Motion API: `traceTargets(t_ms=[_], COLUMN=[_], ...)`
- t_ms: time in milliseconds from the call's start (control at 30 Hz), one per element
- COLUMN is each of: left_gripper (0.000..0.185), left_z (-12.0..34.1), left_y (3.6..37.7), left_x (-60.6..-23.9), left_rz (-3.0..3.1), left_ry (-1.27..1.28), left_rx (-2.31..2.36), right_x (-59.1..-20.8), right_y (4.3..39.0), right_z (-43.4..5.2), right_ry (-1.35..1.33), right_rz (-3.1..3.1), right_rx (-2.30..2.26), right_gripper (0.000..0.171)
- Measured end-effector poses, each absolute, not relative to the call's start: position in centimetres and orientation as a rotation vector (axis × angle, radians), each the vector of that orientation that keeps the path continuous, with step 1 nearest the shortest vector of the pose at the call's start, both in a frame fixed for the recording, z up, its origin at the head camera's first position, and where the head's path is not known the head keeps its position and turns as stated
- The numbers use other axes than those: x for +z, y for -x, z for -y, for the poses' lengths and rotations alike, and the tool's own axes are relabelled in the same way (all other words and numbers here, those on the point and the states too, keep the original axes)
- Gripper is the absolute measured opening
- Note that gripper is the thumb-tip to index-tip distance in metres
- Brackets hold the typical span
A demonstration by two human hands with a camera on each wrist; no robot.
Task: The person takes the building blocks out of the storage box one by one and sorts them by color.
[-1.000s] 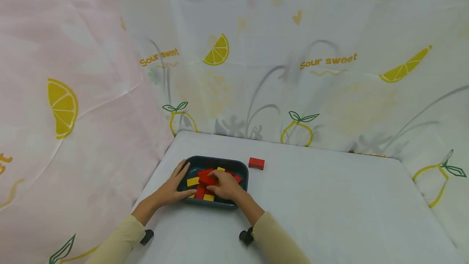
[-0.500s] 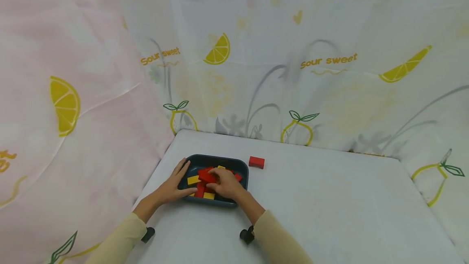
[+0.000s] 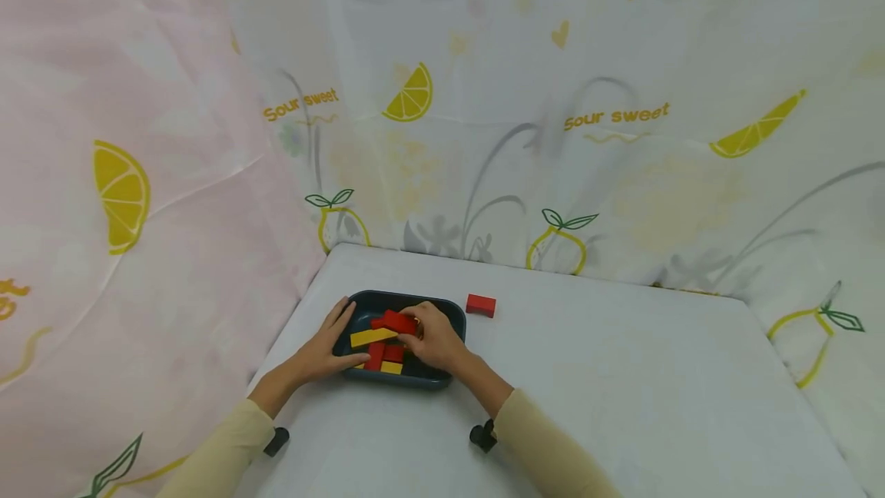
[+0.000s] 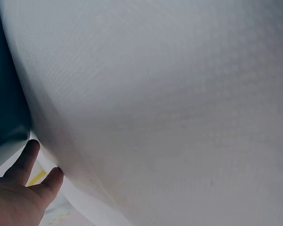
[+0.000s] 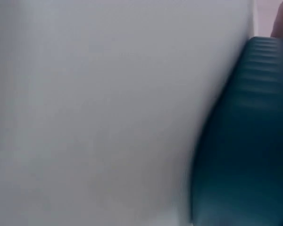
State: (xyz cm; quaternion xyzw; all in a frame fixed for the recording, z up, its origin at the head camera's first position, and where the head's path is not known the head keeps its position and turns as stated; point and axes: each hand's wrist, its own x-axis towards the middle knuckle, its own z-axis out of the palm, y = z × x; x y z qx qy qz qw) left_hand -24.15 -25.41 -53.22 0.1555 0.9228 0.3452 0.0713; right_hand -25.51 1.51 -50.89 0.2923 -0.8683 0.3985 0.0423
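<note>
- Right hand (image 3: pixel 434 340) is gripping, fingers curled, a red rectangular wooden block (image 3: pixel 396 322) over my dark teal plastic tray (image 3: pixel 442 310).
- Left hand (image 3: pixel 325 348) is lying flat, bracing the tray's rim.
- Risk: I am judging that a loosening grip would drop the block.

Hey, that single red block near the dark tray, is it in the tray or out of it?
Out. The red block lies on the white table, just past the tray rim's far right corner.

Lone red block (image 3: pixel 480 304) on white table (image 3: pixel 622 390); lemon-print curtain (image 3: pixel 553 98) behind.
</note>
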Motion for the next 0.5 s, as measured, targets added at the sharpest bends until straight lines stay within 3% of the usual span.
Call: traceTargets(t_ms=[500], left_gripper=[0.107], left_z=[25.5], left_y=[24.2], left_x=[-53.3], left_rz=[-2.776], left_ry=[-0.465], left_rx=[1.036], right_x=[-49.1], right_y=[26.4], right_z=[-7.5], right_ry=[-0.857], right_rz=[2.642], right_rx=[1.103], right_gripper=[0.037])
